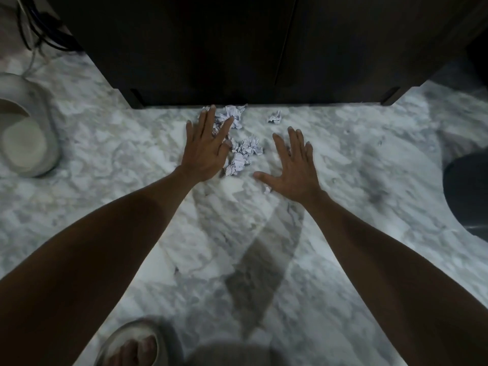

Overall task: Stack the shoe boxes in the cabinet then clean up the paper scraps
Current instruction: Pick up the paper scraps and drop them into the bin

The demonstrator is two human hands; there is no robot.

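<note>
Several crumpled white paper scraps (243,151) lie on the marble floor in front of a dark cabinet (264,48) whose doors are closed. One more scrap (274,117) sits apart near the cabinet's base, and a small bit (267,190) shows under my right palm. My left hand (204,151) is spread flat with straight fingers over the left side of the pile, its fingertips on the farthest scraps. To the right of the pile my right hand (293,167) is also spread open above the floor. No shoe boxes are visible.
A pale round bin or appliance (26,128) stands at the left with cables (34,30) behind it. A dark rounded object (467,194) sits at the right edge. My foot in a light slipper (132,344) is at the bottom.
</note>
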